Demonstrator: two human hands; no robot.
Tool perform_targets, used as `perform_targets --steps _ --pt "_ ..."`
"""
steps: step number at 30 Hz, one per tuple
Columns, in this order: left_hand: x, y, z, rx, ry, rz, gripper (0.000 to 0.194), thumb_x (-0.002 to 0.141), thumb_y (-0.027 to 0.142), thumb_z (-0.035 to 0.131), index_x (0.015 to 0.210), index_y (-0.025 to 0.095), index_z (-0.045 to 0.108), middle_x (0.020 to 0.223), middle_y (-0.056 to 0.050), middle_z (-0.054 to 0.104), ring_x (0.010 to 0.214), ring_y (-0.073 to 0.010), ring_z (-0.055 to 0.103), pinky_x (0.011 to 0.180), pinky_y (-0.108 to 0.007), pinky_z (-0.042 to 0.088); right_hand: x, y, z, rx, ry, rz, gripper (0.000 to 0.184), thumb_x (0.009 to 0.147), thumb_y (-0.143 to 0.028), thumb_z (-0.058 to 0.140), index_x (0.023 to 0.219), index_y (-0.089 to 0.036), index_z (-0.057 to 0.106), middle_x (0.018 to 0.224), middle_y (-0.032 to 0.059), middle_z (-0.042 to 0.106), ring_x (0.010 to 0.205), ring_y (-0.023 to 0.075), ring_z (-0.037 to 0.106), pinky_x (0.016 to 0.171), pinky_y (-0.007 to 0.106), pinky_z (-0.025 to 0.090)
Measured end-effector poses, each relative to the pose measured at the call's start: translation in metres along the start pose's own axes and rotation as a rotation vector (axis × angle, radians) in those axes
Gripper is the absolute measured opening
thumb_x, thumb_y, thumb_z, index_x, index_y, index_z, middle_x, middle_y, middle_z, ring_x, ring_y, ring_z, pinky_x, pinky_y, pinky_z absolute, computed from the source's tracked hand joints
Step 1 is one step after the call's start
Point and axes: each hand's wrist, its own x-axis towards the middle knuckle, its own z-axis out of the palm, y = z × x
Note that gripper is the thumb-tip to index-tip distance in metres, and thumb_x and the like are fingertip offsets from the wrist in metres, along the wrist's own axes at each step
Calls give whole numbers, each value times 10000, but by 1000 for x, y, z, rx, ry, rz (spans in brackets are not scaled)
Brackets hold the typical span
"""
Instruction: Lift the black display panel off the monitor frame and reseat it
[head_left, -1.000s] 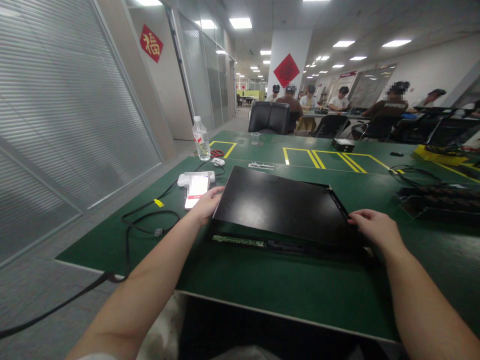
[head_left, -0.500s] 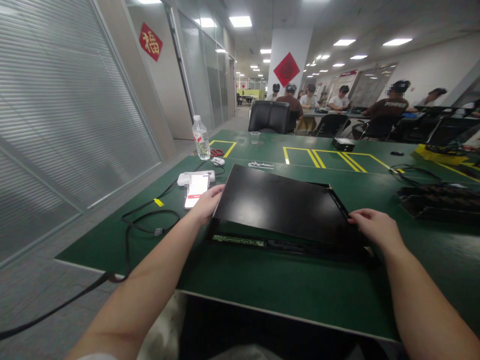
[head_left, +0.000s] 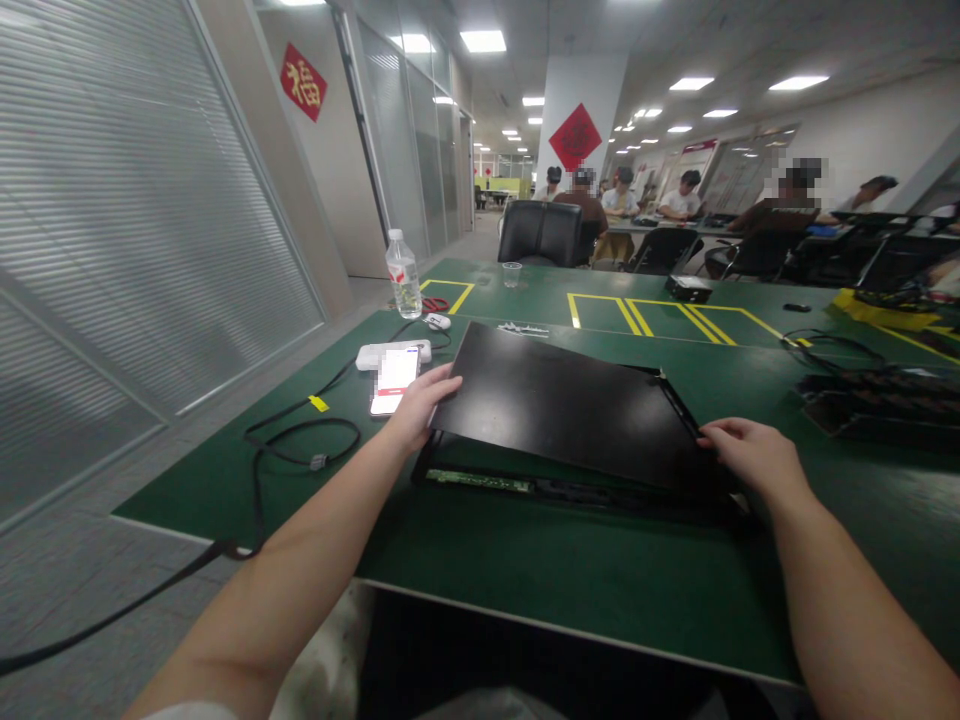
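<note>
A glossy black display panel [head_left: 559, 400] lies tilted over a thin black frame [head_left: 682, 405], its left side raised. My left hand [head_left: 424, 405] grips the panel's left edge, thumb on top and the other fingers partly hidden beneath. At the right side, my right hand [head_left: 750, 452] pinches the edge of the frame, close to the panel's right end. Along the near side of the frame, a strip of green circuit board [head_left: 480, 482] shows below the panel.
Left of the panel lie a lit phone [head_left: 395, 380], a white power strip [head_left: 367, 356] and a looped black cable [head_left: 300, 430]. A water bottle [head_left: 403, 275] and red-handled scissors [head_left: 435, 304] stand or lie behind. Dark parts [head_left: 885, 400] sit right. People work at far tables.
The panel's left edge has risen slightly and shifted a little right, and my left thumb now lies over its top face. My right hand has hardly moved.
</note>
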Motion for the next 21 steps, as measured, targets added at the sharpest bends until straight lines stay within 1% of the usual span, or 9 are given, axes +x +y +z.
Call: perform_targets --steps 2,3,7,11,13,17,19,21 --pt "-2 -1 -2 -8 -52 29 655 612 322 977 1223 125 847 1121 -140 876 1052 -341 821 874 -365 631 -1 -1 0 8 -1 9 270 812 -481 639 872 -273 801 868 96 846 794 322 755 734 433 529" --pt "-3 -1 -2 -18 -65 30 673 598 318 984 1230 128 850 1124 -138 877 1039 -337 822 861 -359 625 -2 -2 0 11 -4 14 271 810 -482 639 870 -272 800 867 97 844 793 322 752 737 433 526" --pt "-3 -2 -4 -14 -66 44 662 616 337 967 1241 146 864 1111 -119 885 987 -321 826 812 -348 611 -4 -5 0 21 4 16 246 793 -481 647 843 -284 787 848 90 833 797 323 741 738 431 512" --pt "-2 -4 -5 -9 -74 69 692 626 359 959 1278 149 859 1124 -119 887 993 -331 829 809 -360 614 -8 -11 -1 56 43 20 230 773 -478 651 821 -290 773 802 80 816 808 328 740 751 432 512" --pt "-2 -5 -5 -11 -82 86 707 631 365 961 1296 150 854 1143 -122 886 1023 -345 830 844 -382 625 -11 -16 -4 70 54 49 238 776 -474 644 830 -283 775 816 79 818 836 327 744 785 436 516" --pt "-3 -5 -4 -41 -112 143 711 643 359 973 1317 170 847 1232 -125 875 1163 -387 810 999 -456 635 -14 -19 -8 109 112 97 278 763 -441 628 888 -260 798 876 84 832 929 319 743 874 431 518" --pt "-5 -5 -3 -54 -127 174 705 650 362 983 1318 185 846 1266 -122 869 1232 -406 791 1058 -483 626 -12 -17 -8 153 119 127 327 760 -453 625 936 -251 813 909 88 831 917 311 730 871 428 524" --pt "-7 -5 -3 -64 -138 197 697 665 365 989 1327 205 843 1297 -113 863 1285 -414 771 1092 -496 619 -8 -13 -5 198 68 180 354 766 -498 629 933 -244 811 933 99 818 866 309 712 831 432 532"
